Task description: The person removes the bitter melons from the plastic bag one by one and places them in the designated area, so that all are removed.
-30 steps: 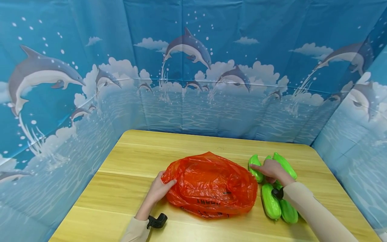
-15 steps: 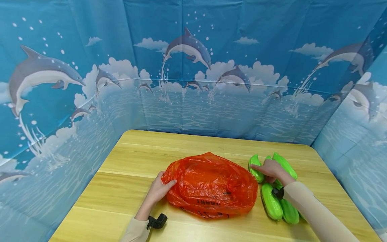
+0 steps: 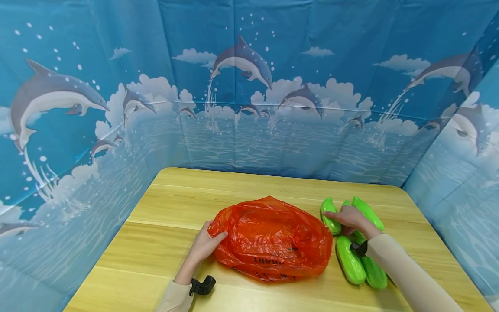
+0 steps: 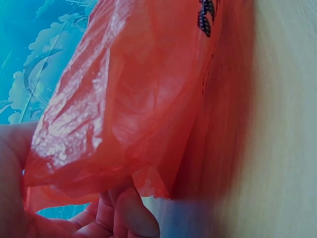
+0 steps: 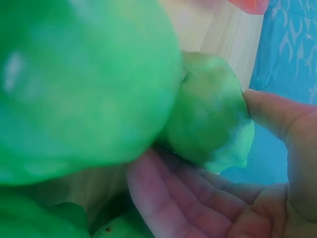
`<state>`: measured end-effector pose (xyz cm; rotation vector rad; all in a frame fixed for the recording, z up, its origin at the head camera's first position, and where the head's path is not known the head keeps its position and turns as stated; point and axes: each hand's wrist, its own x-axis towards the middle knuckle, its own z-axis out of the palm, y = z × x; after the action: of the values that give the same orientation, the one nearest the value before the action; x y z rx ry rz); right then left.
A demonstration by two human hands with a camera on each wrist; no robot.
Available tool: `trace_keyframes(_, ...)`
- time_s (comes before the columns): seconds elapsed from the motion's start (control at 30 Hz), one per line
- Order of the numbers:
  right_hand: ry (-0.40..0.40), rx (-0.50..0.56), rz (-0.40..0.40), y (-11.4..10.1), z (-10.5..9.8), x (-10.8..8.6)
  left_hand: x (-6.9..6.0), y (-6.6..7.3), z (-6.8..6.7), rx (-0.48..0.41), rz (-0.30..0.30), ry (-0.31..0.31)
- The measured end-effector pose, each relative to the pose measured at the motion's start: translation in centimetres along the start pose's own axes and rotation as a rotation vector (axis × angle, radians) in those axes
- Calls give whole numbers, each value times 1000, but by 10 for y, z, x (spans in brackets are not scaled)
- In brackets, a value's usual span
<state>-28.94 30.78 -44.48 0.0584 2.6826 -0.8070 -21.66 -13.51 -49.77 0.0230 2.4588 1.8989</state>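
Observation:
A crumpled red plastic bag (image 3: 269,238) with black print lies mid-table, its mouth spread. My left hand (image 3: 205,242) grips the bag's left edge; in the left wrist view its curled fingers (image 4: 133,215) hold the thin film (image 4: 124,109). Right of the bag, my right hand (image 3: 352,219) holds a green vegetable (image 3: 328,206) between thumb and fingers. In the right wrist view, the thumb touches one side of that vegetable (image 5: 208,109) and the fingers curl under it. A larger green one (image 5: 79,94) is close to that camera.
Several more green vegetables lie around my right hand, one behind it (image 3: 368,213) and others in front, such as this one (image 3: 351,262). The wooden table (image 3: 156,247) is enclosed by a blue dolphin-print curtain (image 3: 249,143) at its back and sides.
The green vegetables below my right wrist have shifted slightly toward the right and the front. Both hands and the bag are nearly where they were.

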Motion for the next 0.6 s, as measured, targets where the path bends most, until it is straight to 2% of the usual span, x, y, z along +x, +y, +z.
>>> trace_keyframes(0.37,10,24,-13,1,0,-2,0,-1,0,4,-2,1)
trace_keyframes(0.6,22,97,-1,-1,0,-4,0,0,0,-1,-10,5)
